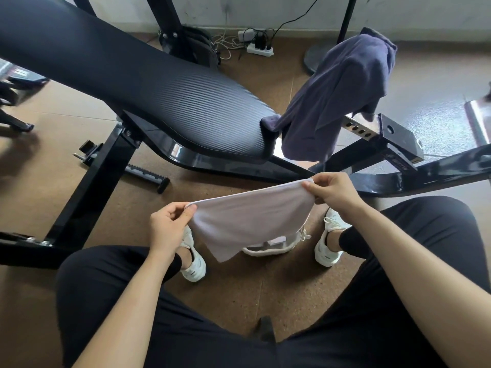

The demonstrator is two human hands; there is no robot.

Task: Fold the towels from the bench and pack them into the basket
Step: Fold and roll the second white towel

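I hold a white towel (249, 219) stretched between both hands above my feet. My left hand (170, 224) pinches its left top corner. Its right top corner is pinched by my right hand (332, 192). The cloth hangs down and hides most of a white basket (268, 248) on the floor, of which only a rope-like rim and a bit of wall show. A dark purple towel (342, 94) is draped over the foot end of the black padded bench (164, 86), hanging down to the right of the seat.
The bench's black steel frame (87, 192) runs across the brown floor in front of me. My legs in black trousers and white shoes (194, 261) flank the basket. A power strip (259, 49) with cables and a stand base (313, 59) lie near the far wall.
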